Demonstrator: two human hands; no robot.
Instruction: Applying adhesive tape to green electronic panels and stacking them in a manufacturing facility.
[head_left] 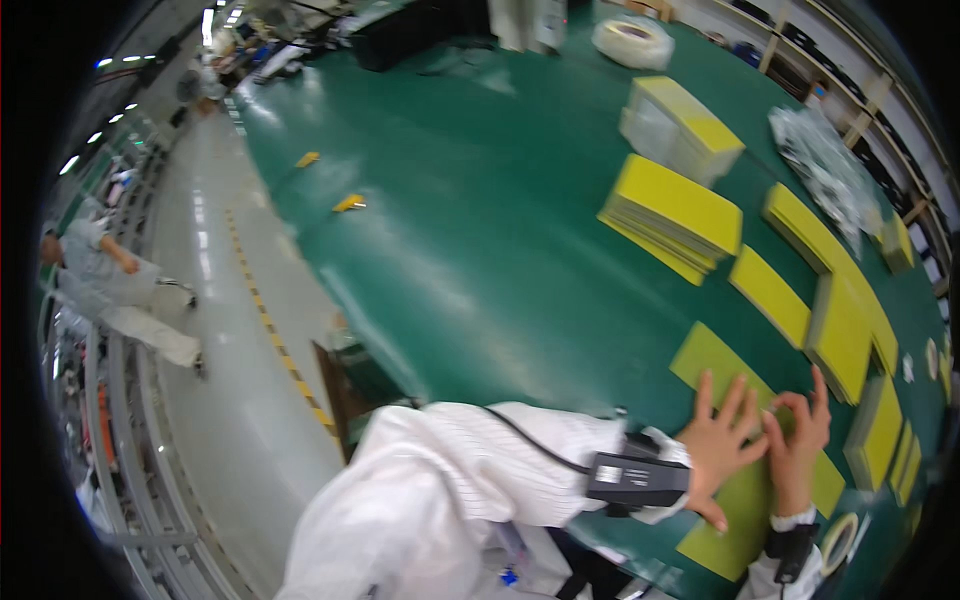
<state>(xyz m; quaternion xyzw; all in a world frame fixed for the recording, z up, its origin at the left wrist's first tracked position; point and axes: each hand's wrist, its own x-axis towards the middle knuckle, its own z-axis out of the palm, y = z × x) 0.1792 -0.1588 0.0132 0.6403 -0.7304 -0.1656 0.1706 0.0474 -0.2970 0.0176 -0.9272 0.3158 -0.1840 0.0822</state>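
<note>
My left hand (720, 442) lies with fingers spread across thin yellow-green sheets (728, 535). Beside it, my right hand (800, 445) rests at the same sheets, its index finger stretched and the thumb apart. The two hands nearly touch at the fingertips. One sheet part (702, 355) shows beyond my left fingers, and another corner (827, 486) sticks out right of my right wrist. What lies under the palms is hidden. A dark device is strapped on my left wrist (640, 478), and another sits on my right (792, 552).
Yellow stacks (680, 205) stand on the green table (450, 270), with more blocks (838, 335) to the right. A tape roll (838, 545) lies by my right wrist. Farther off are a clear plastic bag (825, 165), tape (633, 44) and yellow cutters (348, 203). A person (110, 270) walks at left.
</note>
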